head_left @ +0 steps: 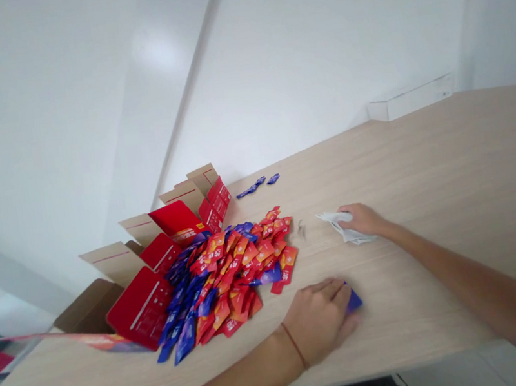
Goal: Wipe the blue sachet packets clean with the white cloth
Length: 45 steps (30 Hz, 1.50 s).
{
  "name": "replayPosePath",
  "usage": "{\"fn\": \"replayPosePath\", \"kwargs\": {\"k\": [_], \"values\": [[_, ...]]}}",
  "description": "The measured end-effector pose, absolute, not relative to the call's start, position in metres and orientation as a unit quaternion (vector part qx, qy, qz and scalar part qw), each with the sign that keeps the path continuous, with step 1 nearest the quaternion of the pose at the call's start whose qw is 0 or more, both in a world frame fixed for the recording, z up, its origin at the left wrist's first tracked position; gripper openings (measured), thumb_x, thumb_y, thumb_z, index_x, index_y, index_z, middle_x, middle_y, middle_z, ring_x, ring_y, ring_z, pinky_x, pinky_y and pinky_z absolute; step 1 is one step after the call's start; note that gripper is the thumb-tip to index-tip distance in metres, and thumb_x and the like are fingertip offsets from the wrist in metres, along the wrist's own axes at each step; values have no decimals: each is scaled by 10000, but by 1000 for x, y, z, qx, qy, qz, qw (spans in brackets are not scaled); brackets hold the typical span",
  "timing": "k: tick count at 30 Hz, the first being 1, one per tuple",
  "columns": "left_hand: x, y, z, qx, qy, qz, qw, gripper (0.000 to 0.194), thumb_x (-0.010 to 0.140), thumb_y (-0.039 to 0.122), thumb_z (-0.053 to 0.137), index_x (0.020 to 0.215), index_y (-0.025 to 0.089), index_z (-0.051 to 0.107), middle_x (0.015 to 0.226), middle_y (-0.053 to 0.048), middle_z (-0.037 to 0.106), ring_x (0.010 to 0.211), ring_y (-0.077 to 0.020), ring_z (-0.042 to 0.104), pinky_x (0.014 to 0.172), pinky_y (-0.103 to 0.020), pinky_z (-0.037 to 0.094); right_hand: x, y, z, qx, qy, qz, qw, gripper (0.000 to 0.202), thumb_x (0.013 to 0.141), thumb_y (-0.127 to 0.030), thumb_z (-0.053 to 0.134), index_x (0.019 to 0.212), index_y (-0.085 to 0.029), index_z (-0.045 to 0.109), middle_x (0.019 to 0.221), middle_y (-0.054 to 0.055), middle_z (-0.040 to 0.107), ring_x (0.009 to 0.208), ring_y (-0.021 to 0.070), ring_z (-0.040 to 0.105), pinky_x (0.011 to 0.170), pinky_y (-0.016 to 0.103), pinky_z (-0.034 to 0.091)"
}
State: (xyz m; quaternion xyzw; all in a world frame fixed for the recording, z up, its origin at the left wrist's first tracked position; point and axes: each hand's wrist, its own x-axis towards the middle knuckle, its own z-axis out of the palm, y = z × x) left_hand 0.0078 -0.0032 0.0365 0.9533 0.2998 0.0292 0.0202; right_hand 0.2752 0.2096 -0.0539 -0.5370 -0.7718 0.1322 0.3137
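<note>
My left hand (pixel 321 317), with a thin red cord on its wrist, is closed low over the table near its front edge. A corner of a blue packet (pixel 354 298) sticks out past its fingers; the rest of the packet is hidden. Farther back and to the right, my right hand (pixel 364 219) grips a crumpled white tissue (pixel 348 231) against the tabletop. A small dark smudge (pixel 301 230) marks the wood left of the tissue. To the left of both hands spreads a heap of red-orange packets (pixel 231 269) mixed with blue packets (pixel 183 319).
Several open red cardboard boxes (pixel 141 306) with raised brown flaps line the table's left side. Near the wall lie a few blue packets (pixel 252 188). A white box-like strip (pixel 412 98) sits against the wall at the back right of the wooden table (pixel 429 159).
</note>
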Motion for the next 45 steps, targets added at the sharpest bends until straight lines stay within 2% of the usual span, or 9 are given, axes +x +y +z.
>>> {"fn": "replayPosePath", "kwargs": {"k": [7, 14, 21, 26, 29, 34, 36, 40, 45], "values": [[28, -21, -4, 925, 379, 15, -32, 801, 1010, 652, 377, 1426, -29, 456, 1489, -299, 477, 1409, -406, 475, 1195, -481, 453, 274, 207, -52, -536, -772, 123, 318, 204, 833, -328, 653, 968, -212, 753, 927, 52, 776, 824, 201, 666, 700, 261, 404], [17, -49, -15, 942, 333, 43, 24, 1027, 897, 840, 382, 1522, 26, 330, 1590, -259, 343, 1508, -392, 305, 1295, -505, 280, 274, 206, -50, -548, -765, 128, 312, 225, 833, -347, 665, 977, -202, 760, 941, 64, 776, 811, 203, 664, 655, 257, 385], [10, -53, -37, 952, 281, 93, -76, 747, 967, 699, 479, 1390, 82, 494, 1480, -152, 555, 1429, -330, 476, 1243, -502, 394, 276, 208, -53, -540, -769, 128, 317, 234, 830, -361, 648, 965, -207, 761, 928, 61, 775, 817, 208, 666, 693, 264, 406], [4, -53, -68, 942, 143, 248, -175, 239, 1035, 374, 520, 912, 210, 641, 976, 41, 779, 1185, -150, 672, 1183, -351, 477, 278, 212, -59, -532, -777, 135, 309, 279, 831, -416, 607, 970, -224, 756, 938, 67, 780, 829, 228, 676, 710, 286, 427], [-6, -53, -58, 931, 90, 279, -218, 343, 1069, 297, 432, 821, 218, 655, 989, 23, 783, 1094, -83, 689, 1165, -242, 453, 280, 215, -64, -528, -779, 136, 311, 300, 828, -447, 592, 972, -239, 752, 946, 70, 781, 830, 243, 689, 724, 306, 443], [-35, -63, 14, 966, 101, 180, -156, 457, 1107, 275, 271, 912, 190, 675, 1191, 5, 742, 1150, -57, 644, 1249, -225, 318, 285, 223, -78, -518, -778, 144, 325, 300, 824, -472, 592, 964, -260, 750, 1004, 92, 785, 879, 286, 708, 761, 348, 474], [-47, -69, 41, 974, 119, 134, -139, 448, 1114, 306, 264, 953, 197, 668, 1164, 14, 747, 1156, -60, 641, 1228, -219, 351, 287, 227, -84, -521, -773, 146, 330, 284, 819, -491, 596, 940, -283, 749, 1018, 96, 786, 903, 311, 711, 771, 373, 481], [-71, -74, 80, 971, 167, 41, -167, 193, 1062, 329, 496, 1007, 237, 656, 870, 22, 735, 1006, -132, 694, 971, -270, 539, 289, 232, -90, -519, -771, 151, 337, 260, 809, -520, 612, 915, -322, 744, 1024, 114, 784, 927, 342, 711, 776, 419, 487], [-106, -60, 118, 956, 153, 7, -251, 171, 1008, 195, 516, 901, 199, 649, 704, -9, 631, 756, -148, 646, 658, -305, 509, 289, 233, -91, -515, -762, 170, 355, 254, 784, -534, 625, 917, -352, 741, 1023, 128, 783, 924, 353, 714, 816, 456, 492]]}}
